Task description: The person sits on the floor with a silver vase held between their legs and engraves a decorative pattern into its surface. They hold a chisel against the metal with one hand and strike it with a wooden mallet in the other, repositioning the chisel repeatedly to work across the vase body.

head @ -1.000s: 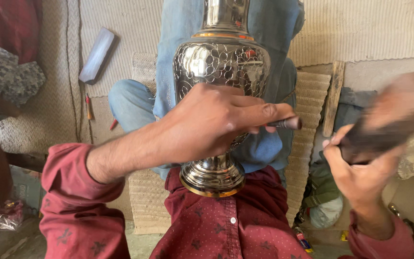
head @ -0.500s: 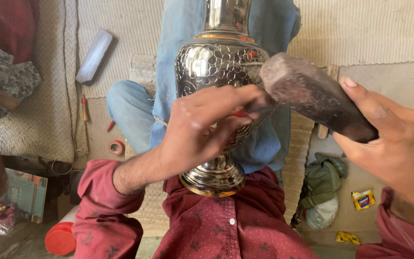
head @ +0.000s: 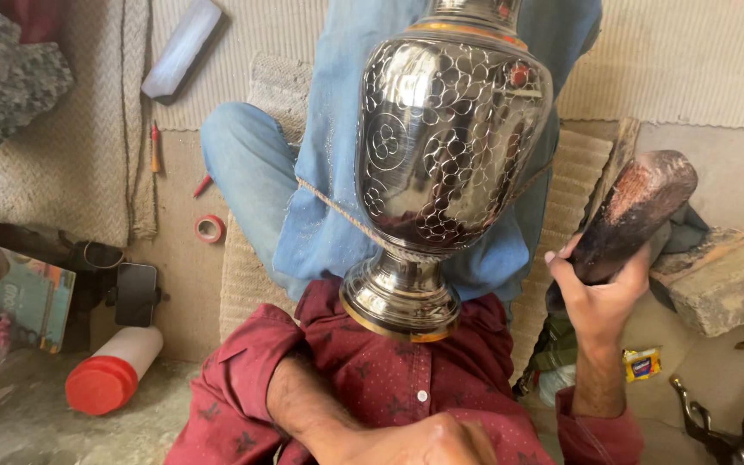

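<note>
A large silver vase point(head: 449, 146) with engraved flower patterns lies tilted on my lap, its round foot against my red shirt. A thin rope point(head: 337, 207) runs across my blue-jeaned legs behind it. My right hand point(head: 600, 297) grips a dark wooden mallet point(head: 635, 211), held up to the right of the vase and not touching it. My left hand point(head: 424, 443) is low at the frame's bottom edge against my shirt, with the fingers curled. What it holds, if anything, is hidden.
On the mat to the left lie a red tape roll point(head: 209, 228), a red pencil point(head: 155, 146), a phone point(head: 136, 293), a white bottle with a red cap point(head: 114, 370) and a grey flat bar point(head: 184, 47). A stone block point(head: 725, 280) and a yellow packet point(head: 643, 366) sit on the right.
My left hand, which held a small tool against the vase's body, has dropped to my chest. The mallet has swung from the vase back out to the right.
</note>
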Demonstrator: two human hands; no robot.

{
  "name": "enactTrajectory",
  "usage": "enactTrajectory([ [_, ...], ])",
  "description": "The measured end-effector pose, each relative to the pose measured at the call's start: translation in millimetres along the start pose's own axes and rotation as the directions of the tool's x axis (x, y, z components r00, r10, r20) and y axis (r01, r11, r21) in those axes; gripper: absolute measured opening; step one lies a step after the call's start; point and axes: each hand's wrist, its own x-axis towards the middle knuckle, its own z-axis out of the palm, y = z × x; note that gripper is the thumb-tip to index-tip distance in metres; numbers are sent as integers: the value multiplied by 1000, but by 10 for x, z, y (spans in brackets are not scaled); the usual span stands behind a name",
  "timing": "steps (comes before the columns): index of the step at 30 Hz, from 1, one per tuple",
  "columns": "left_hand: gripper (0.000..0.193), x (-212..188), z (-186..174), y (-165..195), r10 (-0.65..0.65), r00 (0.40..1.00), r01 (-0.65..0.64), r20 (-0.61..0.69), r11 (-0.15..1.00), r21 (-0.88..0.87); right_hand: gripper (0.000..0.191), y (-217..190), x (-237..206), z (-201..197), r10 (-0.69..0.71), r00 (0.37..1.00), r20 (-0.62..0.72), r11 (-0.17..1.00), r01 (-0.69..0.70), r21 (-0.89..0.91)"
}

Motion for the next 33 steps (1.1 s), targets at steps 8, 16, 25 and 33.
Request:
enactTrajectory([
  [8, 58, -144, 29, -198, -65, 973, 85, -221, 993, 81, 54, 107, -50, -28, -69, 997, -46, 997, 70, 24],
  [16, 42, -42, -199, 472, 166, 977, -152, -136, 983, 104, 67, 163, -51, 72, -161, 980, -119, 984, 168, 57],
  [25, 31, 314, -806, 1572, 417, 837, 299, -355, 196, 934, 97, 594, -295, 393, -233, 929, -287, 955, 274, 113],
  [33, 37, 764, -1117, 1718, 208, 935, 173, -287, 438, 882, 68, 557, -389, 286, 66, 970, -233, 982, -23, 185],
])
